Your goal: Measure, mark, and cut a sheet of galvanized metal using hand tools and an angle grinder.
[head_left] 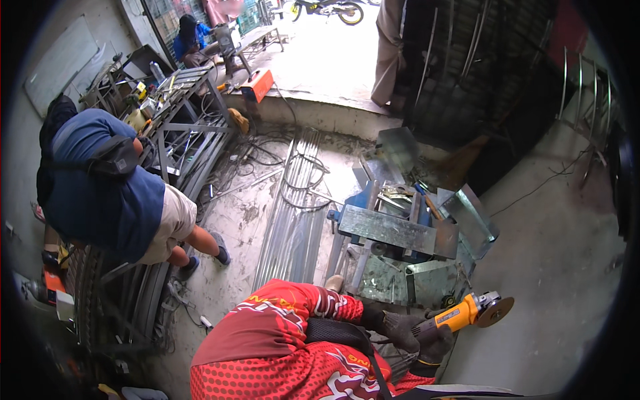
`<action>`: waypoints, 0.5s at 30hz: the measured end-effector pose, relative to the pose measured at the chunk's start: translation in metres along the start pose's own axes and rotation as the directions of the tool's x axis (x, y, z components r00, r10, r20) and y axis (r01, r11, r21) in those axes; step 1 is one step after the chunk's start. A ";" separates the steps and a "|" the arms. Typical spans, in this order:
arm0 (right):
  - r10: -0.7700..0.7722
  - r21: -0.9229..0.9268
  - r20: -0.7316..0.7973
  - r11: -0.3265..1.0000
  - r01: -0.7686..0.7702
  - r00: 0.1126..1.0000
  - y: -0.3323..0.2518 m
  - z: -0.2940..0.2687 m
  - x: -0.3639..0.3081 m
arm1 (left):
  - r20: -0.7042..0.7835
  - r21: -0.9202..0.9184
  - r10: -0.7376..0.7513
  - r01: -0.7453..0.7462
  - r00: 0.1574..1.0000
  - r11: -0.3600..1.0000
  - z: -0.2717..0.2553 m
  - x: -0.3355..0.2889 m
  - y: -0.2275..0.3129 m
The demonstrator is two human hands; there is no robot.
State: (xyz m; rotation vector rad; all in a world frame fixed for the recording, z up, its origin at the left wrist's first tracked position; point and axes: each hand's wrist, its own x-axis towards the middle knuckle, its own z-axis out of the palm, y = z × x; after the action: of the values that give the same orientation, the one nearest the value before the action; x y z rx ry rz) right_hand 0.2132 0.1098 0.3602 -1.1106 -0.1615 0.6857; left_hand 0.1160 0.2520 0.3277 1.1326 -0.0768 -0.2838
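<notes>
Grinder [459, 316], yellow-bodied, held out past the near right corner of the cluttered metal bench [379, 283], and its disc [497, 313] faces right! Both hands are on it: the gloved left hand [402, 330] has its fingers closed around the dark rear end, the gloved right hand [435, 345] grips just below the body. To the right of the disc spreads a smooth grey expanse [543, 300], plenty of room that way; leftward it's tight, the bench's near edge close by the tool.

And what a pile up top! A steel channel [393, 230] lies across the bench, bent sheet metal [475, 223] juts out at the right edge, and another sheet [397, 148] stands beyond the far one. Off the left edge, long metal tubes [283, 233] run along the floor, with looped cable [305, 190] in among them. Farther left, a co-worker [110, 193] in a blue top stoops beside a rack [190, 128] loaded with tools; by the doorway step there's an orange box [257, 85].
</notes>
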 end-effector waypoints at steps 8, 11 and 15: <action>-0.148 0.270 0.325 0.961 0.058 0.934 -0.028 0.018 0.024 | 0.037 -0.045 -0.149 0.151 0.988 0.988 0.005 0.008 0.011; -0.140 0.267 0.307 0.962 0.056 0.941 -0.023 0.032 0.031 | -0.053 0.245 -0.073 0.083 0.996 0.966 0.007 0.013 0.007; -0.123 0.256 0.263 0.965 0.053 0.957 -0.013 0.050 0.042 | 0.069 0.194 -0.103 0.088 0.992 0.977 -0.007 0.014 0.018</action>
State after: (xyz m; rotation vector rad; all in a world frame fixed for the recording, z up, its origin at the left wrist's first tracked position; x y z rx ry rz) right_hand 0.2299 0.1691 0.3855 -0.7602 -0.3545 0.7570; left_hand 0.1341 0.2619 0.3393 1.3181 -0.1214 -0.4138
